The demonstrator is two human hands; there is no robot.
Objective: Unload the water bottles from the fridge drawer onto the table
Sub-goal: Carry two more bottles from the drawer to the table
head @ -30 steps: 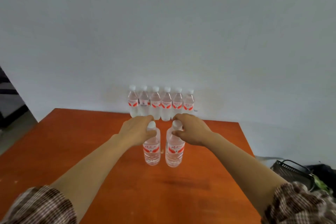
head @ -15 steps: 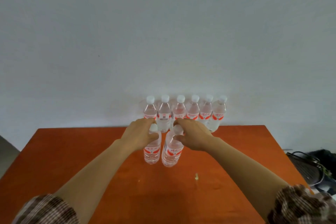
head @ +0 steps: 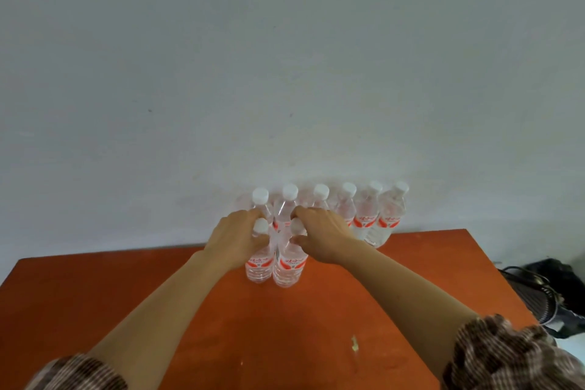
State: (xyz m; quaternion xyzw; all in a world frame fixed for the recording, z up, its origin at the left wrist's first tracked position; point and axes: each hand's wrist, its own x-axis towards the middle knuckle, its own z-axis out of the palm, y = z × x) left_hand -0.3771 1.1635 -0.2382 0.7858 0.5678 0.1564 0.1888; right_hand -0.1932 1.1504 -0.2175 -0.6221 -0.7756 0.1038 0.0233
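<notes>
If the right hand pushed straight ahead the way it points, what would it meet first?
Probably the row of six clear plastic water bottles with white caps at the wall: the right hand, gripping its own red-labelled bottle, points at the third from the left. Depth is unclear.

The worktop (head: 126, 294) is spread across the lower half of the frame, with the wall (head: 285, 57) behind it. A row of six bottles (head: 364, 215) is set along its far edge, against the wall. Just before the row's left end, two more are stood side by side: the left bottle (head: 259, 266) is gripped at the neck by the left hand (head: 234, 241), the right bottle (head: 289, 266) by the right hand (head: 326, 237). A scrap (head: 355, 343) is seen on the worktop at lower right, and a wire-framed object (head: 544, 291) beyond its right edge.
</notes>
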